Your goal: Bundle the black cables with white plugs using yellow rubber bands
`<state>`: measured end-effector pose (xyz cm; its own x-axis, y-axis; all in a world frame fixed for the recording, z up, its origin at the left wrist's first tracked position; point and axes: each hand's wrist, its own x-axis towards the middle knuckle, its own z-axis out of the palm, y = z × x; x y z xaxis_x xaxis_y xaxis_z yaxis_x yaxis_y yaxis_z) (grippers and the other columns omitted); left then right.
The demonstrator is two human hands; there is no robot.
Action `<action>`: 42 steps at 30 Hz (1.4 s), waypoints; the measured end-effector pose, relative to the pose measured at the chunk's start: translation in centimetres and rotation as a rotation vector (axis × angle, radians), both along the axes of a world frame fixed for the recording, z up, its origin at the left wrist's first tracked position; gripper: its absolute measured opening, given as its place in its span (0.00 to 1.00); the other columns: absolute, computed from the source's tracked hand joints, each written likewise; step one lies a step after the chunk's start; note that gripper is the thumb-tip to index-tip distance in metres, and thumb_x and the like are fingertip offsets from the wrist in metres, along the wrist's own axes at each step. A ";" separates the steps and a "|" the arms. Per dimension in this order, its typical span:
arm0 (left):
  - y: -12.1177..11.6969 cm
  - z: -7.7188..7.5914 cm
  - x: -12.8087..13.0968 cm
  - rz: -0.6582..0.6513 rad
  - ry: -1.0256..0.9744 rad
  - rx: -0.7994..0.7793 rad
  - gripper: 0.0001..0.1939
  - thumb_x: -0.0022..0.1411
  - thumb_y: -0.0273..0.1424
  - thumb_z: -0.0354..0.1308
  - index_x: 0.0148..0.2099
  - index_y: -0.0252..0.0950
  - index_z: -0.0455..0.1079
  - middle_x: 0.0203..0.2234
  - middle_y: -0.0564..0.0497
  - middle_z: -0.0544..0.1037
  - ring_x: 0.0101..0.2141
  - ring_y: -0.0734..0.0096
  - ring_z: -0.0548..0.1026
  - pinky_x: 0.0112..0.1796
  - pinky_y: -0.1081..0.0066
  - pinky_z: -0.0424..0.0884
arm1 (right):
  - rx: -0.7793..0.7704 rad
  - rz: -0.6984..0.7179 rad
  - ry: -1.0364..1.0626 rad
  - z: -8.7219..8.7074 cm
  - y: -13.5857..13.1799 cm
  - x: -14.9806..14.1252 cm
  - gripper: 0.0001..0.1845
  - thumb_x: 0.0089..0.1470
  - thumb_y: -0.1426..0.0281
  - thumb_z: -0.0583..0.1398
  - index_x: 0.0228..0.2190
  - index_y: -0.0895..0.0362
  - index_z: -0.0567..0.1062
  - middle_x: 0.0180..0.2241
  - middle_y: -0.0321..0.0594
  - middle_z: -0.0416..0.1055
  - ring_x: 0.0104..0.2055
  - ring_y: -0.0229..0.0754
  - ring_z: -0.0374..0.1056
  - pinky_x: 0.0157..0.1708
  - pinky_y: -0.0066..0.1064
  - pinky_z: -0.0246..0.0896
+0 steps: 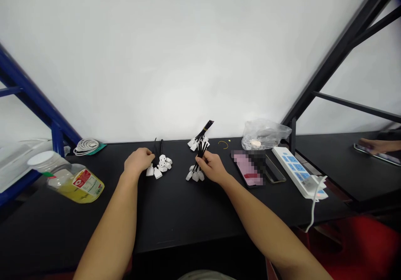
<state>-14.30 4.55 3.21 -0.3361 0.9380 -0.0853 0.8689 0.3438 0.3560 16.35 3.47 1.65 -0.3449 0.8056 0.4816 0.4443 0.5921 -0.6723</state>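
My right hand (213, 167) is closed around a bundle of black cords, their white plastic ends (196, 175) hanging below the fingers and the black ends sticking up. At a loose pile of the same white-ended cords (162, 164), my left hand (140, 162) has its fingers pinched together. They appear to grip one black cord by the pile's left edge, though the fingertips partly hide it. Behind my right hand lies another bundle of black cords (205, 130), tied with a thin yellow band, its white ends towards me.
Left are a plastic jar of yellow liquid (89, 186) and a coiled white cable (87, 146). Right are a phone (246, 167), a dark flat device (275, 169), a power strip (296, 169) and a clear plastic bag (266, 132). At far right, another person's hand (379, 146) touches a phone.
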 end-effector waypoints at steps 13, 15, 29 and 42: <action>-3.8 1.2 11.2 -0.731 -0.340 0.325 0.09 0.61 0.34 0.56 0.30 0.38 0.72 0.24 0.54 0.76 0.25 0.73 0.71 0.27 0.73 0.61 | -0.009 0.062 0.009 -0.2 -0.1 0.1 0.17 0.61 0.57 0.57 0.27 0.55 0.67 0.23 0.34 0.67 0.25 0.36 0.62 0.27 0.27 0.54; -3.8 1.0 11.3 -0.742 -0.360 0.276 0.10 0.61 0.34 0.56 0.28 0.38 0.71 0.22 0.55 0.75 0.24 0.73 0.69 0.26 0.73 0.59 | -0.043 0.048 0.025 0.0 -0.2 0.1 0.15 0.59 0.57 0.59 0.29 0.56 0.69 0.22 0.33 0.67 0.24 0.36 0.62 0.26 0.27 0.54; -3.5 -0.2 11.8 -0.750 -0.409 0.322 0.11 0.60 0.38 0.62 0.30 0.38 0.69 0.26 0.55 0.74 0.27 0.73 0.70 0.29 0.73 0.63 | -0.122 0.072 0.110 0.2 -0.2 -0.3 0.13 0.58 0.59 0.60 0.37 0.56 0.72 0.21 0.30 0.63 0.23 0.35 0.59 0.25 0.26 0.53; -0.7 0.9 1.0 -0.013 0.041 -0.013 0.28 0.58 0.59 0.50 0.33 0.40 0.75 0.33 0.42 0.81 0.37 0.49 0.78 0.33 0.64 0.68 | -0.032 0.032 -0.003 0.4 -0.3 0.0 0.14 0.64 0.60 0.55 0.32 0.56 0.72 0.25 0.35 0.68 0.27 0.37 0.64 0.30 0.28 0.57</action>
